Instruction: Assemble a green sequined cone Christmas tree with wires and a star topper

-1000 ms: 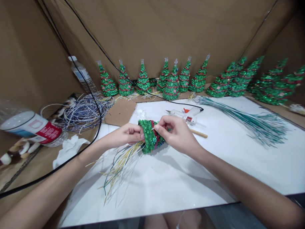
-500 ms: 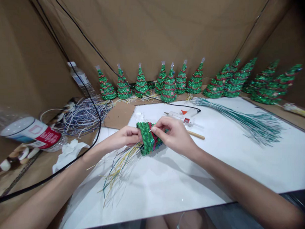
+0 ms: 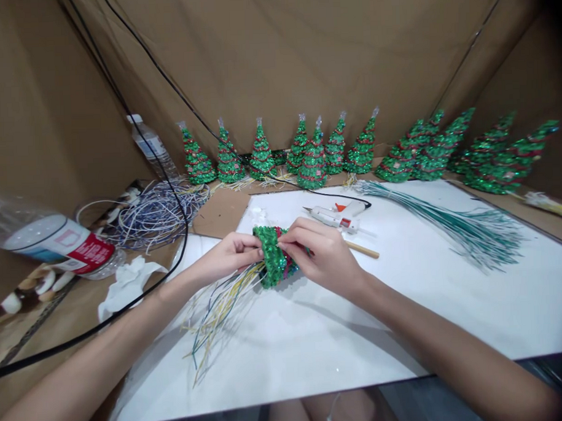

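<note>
Green piece (image 3: 270,261): over the counter (image 3: 313,350), between our hands
Left hand (image 3: 236,252): grip pinched on its rim
Right hand (image 3: 328,250): grip pinched, can't tell on what
Red band (image 3: 279,232): guess we're working here; next wants steady pinching

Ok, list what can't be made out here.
In the head view:
Green beaded piece: right end mostly hidden behind the right hand.
Anything that hand pinches: too small to tell.
Large bottle: cut off by the left edge.
Its label: print too blurred to read.
</note>
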`<state>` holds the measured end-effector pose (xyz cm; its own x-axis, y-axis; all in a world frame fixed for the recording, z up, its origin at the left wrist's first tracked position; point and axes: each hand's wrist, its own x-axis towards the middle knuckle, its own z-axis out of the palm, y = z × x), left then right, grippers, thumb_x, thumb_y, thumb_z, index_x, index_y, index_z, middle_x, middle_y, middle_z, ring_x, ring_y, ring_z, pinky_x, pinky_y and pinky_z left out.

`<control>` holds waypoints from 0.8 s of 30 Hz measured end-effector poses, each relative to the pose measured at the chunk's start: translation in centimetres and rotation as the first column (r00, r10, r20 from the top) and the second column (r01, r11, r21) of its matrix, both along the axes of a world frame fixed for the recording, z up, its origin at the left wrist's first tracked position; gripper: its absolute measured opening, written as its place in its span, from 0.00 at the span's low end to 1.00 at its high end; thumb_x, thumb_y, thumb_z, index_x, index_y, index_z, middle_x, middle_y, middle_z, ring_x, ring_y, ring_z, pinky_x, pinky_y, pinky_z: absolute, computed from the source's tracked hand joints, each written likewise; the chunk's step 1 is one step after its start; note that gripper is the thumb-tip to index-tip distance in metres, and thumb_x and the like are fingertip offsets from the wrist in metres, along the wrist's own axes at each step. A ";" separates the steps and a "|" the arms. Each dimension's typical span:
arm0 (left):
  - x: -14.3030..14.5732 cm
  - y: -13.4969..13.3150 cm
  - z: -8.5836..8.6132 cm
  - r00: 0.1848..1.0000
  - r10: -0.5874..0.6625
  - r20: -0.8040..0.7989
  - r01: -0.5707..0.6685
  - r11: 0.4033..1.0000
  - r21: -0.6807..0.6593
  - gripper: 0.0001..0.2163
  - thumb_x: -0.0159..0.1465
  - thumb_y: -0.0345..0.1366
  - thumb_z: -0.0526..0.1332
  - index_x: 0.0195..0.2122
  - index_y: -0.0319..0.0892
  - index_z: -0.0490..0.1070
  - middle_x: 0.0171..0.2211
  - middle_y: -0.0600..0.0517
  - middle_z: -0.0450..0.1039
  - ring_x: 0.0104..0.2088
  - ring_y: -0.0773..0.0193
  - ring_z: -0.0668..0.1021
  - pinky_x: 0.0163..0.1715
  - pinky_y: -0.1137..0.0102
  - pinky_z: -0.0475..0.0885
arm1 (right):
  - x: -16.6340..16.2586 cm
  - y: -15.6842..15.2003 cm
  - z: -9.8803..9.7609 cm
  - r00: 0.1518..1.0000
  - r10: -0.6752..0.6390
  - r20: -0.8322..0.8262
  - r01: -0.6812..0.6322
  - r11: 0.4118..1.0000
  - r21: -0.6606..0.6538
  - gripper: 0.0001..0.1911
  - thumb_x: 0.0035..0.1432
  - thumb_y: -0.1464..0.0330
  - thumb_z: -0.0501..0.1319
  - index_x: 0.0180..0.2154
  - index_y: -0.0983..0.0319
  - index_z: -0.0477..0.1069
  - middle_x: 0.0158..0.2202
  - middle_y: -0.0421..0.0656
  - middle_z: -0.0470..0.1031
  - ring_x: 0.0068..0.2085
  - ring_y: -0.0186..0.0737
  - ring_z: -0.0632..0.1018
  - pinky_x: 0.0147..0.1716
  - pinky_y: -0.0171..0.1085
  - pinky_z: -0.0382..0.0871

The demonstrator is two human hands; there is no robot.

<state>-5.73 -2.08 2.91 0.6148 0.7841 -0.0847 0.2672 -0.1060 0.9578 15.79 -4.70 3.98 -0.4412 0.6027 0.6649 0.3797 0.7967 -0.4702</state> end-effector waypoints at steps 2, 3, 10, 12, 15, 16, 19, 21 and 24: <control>0.1 0.1 -0.1 1.000 0.008 0.023 -0.008 1.000 0.016 0.17 0.57 0.46 0.64 0.28 0.33 0.72 0.15 0.60 0.53 0.18 0.75 0.53 0.17 0.77 0.46 | -0.2 -0.2 0.0 1.000 0.006 -0.010 -0.006 1.000 -0.013 0.07 0.62 0.73 0.55 0.33 0.63 0.71 0.30 0.43 0.70 0.32 0.35 0.72 0.32 0.35 0.66; 0.2 0.2 -0.1 0.999 0.007 0.032 -0.008 1.000 0.022 0.17 0.56 0.47 0.65 0.26 0.33 0.72 0.15 0.60 0.54 0.18 0.75 0.54 0.18 0.77 0.47 | -0.3 -0.3 0.0 1.000 0.004 -0.025 -0.005 0.999 -0.032 0.07 0.61 0.73 0.56 0.33 0.62 0.72 0.29 0.42 0.70 0.32 0.35 0.71 0.31 0.34 0.65; -0.5 0.9 0.5 0.996 -0.090 0.008 0.090 0.996 0.003 0.17 0.56 0.46 0.65 0.27 0.33 0.74 0.21 0.54 0.67 0.24 0.69 0.66 0.26 0.75 0.61 | -1.4 -1.2 0.4 0.993 -0.053 -0.104 0.025 0.967 -0.254 0.06 0.58 0.73 0.60 0.30 0.63 0.74 0.27 0.40 0.71 0.26 0.31 0.70 0.25 0.32 0.63; -0.8 1.1 0.5 0.993 -0.115 -0.006 0.115 0.993 0.002 0.17 0.56 0.47 0.65 0.28 0.33 0.74 0.23 0.53 0.69 0.25 0.69 0.66 0.26 0.76 0.61 | -0.9 -1.1 0.9 0.994 -0.048 -0.102 0.019 0.964 -0.265 0.04 0.58 0.71 0.60 0.32 0.63 0.75 0.28 0.40 0.72 0.26 0.30 0.71 0.24 0.31 0.63; -1.3 1.2 0.5 0.992 -0.125 -0.024 0.126 0.992 0.014 0.18 0.57 0.48 0.64 0.28 0.33 0.74 0.21 0.55 0.66 0.22 0.71 0.62 0.23 0.77 0.57 | 1.3 -0.4 1.8 0.986 -0.140 -0.094 0.118 0.970 -0.215 0.06 0.58 0.69 0.59 0.35 0.62 0.74 0.29 0.41 0.74 0.28 0.32 0.72 0.25 0.32 0.64; -1.4 1.2 0.4 0.992 -0.123 -0.029 0.123 0.992 0.018 0.18 0.58 0.48 0.63 0.28 0.33 0.74 0.21 0.55 0.66 0.22 0.71 0.62 0.23 0.77 0.57 | 2.4 0.1 2.1 0.978 -0.188 -0.086 0.169 0.966 -0.194 0.07 0.59 0.68 0.58 0.34 0.62 0.74 0.30 0.42 0.75 0.29 0.33 0.73 0.26 0.32 0.64; -1.6 1.2 0.4 0.993 -0.112 -0.042 0.113 0.993 0.025 0.18 0.60 0.47 0.61 0.30 0.33 0.75 0.23 0.53 0.67 0.24 0.69 0.64 0.25 0.76 0.59 | 6.1 2.0 2.4 0.941 -0.337 0.038 0.339 0.928 -0.154 0.07 0.58 0.68 0.58 0.32 0.62 0.74 0.30 0.42 0.76 0.29 0.35 0.73 0.26 0.34 0.65; -1.6 1.0 0.3 0.993 -0.106 -0.047 0.107 0.994 0.030 0.18 0.61 0.47 0.60 0.32 0.33 0.75 0.24 0.53 0.68 0.25 0.68 0.66 0.27 0.75 0.61 | 8.4 3.5 2.1 0.905 -0.407 0.120 0.423 0.891 -0.167 0.07 0.57 0.68 0.58 0.31 0.62 0.74 0.29 0.42 0.77 0.28 0.36 0.74 0.27 0.35 0.65; -1.4 0.8 0.2 0.996 -0.086 -0.036 0.087 0.996 0.027 0.17 0.61 0.47 0.61 0.34 0.34 0.76 0.25 0.52 0.70 0.25 0.68 0.67 0.27 0.75 0.61 | 10.8 5.3 1.3 0.878 -0.450 0.163 0.475 0.864 -0.170 0.07 0.56 0.68 0.58 0.30 0.62 0.74 0.28 0.43 0.77 0.26 0.36 0.74 0.27 0.36 0.65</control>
